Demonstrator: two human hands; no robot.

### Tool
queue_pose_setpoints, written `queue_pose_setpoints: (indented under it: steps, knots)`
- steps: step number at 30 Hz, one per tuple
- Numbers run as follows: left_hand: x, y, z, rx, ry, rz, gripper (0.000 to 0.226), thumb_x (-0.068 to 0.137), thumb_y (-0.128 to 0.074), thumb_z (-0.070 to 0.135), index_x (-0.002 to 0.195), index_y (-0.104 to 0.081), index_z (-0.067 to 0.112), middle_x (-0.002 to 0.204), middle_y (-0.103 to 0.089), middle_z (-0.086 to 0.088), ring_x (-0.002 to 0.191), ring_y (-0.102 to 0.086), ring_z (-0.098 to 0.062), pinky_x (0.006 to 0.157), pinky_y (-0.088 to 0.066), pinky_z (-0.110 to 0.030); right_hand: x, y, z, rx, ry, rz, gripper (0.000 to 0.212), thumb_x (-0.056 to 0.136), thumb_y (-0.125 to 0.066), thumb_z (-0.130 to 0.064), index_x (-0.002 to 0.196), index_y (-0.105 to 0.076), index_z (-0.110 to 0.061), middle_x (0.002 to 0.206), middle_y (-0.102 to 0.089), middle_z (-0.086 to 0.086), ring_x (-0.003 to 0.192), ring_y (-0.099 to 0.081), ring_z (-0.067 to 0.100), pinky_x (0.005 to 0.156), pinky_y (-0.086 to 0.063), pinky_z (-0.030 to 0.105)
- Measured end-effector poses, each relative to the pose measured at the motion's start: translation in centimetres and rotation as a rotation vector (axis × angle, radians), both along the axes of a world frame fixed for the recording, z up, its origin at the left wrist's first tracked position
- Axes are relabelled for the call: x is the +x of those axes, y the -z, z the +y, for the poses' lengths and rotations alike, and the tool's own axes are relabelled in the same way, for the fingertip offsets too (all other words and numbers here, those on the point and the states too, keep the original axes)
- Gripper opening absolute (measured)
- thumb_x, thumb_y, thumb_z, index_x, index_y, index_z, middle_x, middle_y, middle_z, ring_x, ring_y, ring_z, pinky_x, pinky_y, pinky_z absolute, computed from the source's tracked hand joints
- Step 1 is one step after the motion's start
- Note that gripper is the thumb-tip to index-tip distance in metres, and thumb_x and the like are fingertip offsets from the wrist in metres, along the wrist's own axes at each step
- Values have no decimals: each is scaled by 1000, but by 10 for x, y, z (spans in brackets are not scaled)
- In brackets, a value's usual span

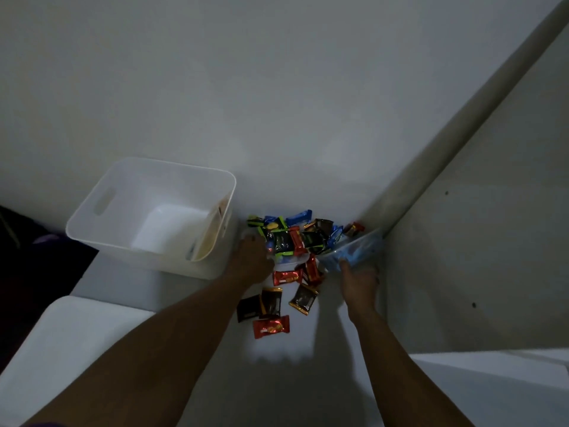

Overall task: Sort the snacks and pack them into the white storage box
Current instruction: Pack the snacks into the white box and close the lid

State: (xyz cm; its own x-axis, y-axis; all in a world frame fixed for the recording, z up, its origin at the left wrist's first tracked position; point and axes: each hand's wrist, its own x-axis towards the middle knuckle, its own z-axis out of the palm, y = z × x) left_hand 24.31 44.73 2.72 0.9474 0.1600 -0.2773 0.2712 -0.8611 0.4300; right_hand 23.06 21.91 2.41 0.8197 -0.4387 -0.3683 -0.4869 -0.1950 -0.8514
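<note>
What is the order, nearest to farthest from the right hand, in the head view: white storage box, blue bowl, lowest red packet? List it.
1. blue bowl, gripped by the right hand.
2. lowest red packet, left of the hand, nearer the person.
3. white storage box, far left.

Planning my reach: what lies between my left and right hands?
In the head view, red snack packets lie between the left hand and the right hand, which grips a clear bowl.

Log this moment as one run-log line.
left hand: at snack pile edge, grip unclear | right hand: holds tilted clear bowl | white storage box: upright, left of pile
</note>
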Motion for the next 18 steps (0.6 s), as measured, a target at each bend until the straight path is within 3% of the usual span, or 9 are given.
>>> queue_pose_setpoints:
  steps: [3,7,10,13,16,18]
  knots:
    - [18,9,6,68,-29,45,47,87,-64,30,126,-49,8,128,-50,-14,118,-50,-34,84,-47,-39,14,8,-3,72,27,7,73,80,-77,-36,138,-41,-12,123,-58,4,110,-59,22,89,-53,37]
    - [42,25,18,104,-42,142,69,73,-69,36,130,-42,7,133,-44,-17,123,-43,-41,92,-45,-46,30,22,2,178,63,14,95,77,-80,-31,151,-22,-24,136,-52,14,113,-58,27,83,-52,34]
    - [59,50,31,20,-61,213,93,57,-72,46,134,-40,6,128,-49,-18,117,-51,-39,89,-48,-42,42,29,8,230,87,18,105,78,-80,-23,155,-8,-23,144,-42,20,120,-55,31,84,-46,26]
    - [58,46,32,-61,-128,185,104,44,-96,41,127,-48,2,119,-58,-13,110,-58,-30,84,-53,-37,47,30,15,256,156,7,105,83,-74,-12,156,1,-19,148,-37,20,125,-52,32,88,-44,24]
    - [48,40,29,-236,-268,190,114,35,-99,44,128,-47,6,125,-52,2,116,-52,-18,93,-54,-42,44,31,19,275,203,-21,101,85,-70,-7,156,2,-19,151,-34,19,129,-49,31,91,-43,23]
    - [42,41,31,-337,-318,250,118,32,-99,49,130,-50,5,130,-56,0,116,-55,-20,89,-57,-41,40,28,18,282,212,-30,99,86,-68,-6,156,0,-19,152,-33,18,132,-47,32,93,-41,24]
